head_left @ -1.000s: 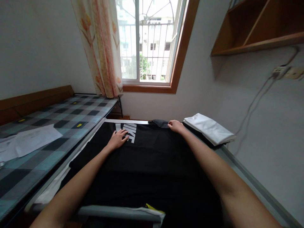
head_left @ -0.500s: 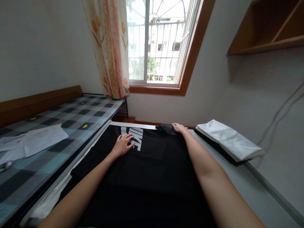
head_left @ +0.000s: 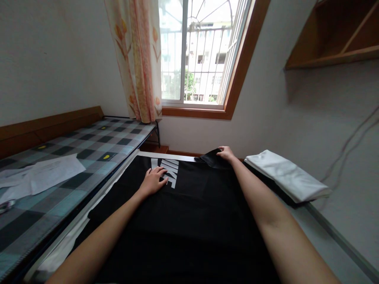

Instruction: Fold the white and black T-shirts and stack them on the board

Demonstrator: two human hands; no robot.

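A black T-shirt (head_left: 189,221) with a large pale printed logo (head_left: 172,173) lies spread over a white table (head_left: 316,232). My left hand (head_left: 153,180) rests flat on it, fingers spread across part of the print. At the shirt's far right, my right hand (head_left: 226,153) pinches a dark flap of the cloth (head_left: 213,157), probably a sleeve, and holds it raised a little off the table. The near end of the shirt runs out of view between my forearms.
Folded white cloth (head_left: 286,175) lies on black cloth at the table's right side. To the left stands a bed with a checked mattress (head_left: 59,169), papers (head_left: 44,173) on it. A window (head_left: 201,55), a curtain (head_left: 140,59) and a wall shelf (head_left: 334,39) are beyond.
My right hand has risen and moved slightly right, lifting the dark flap with it. My left hand has stayed in place on the print.
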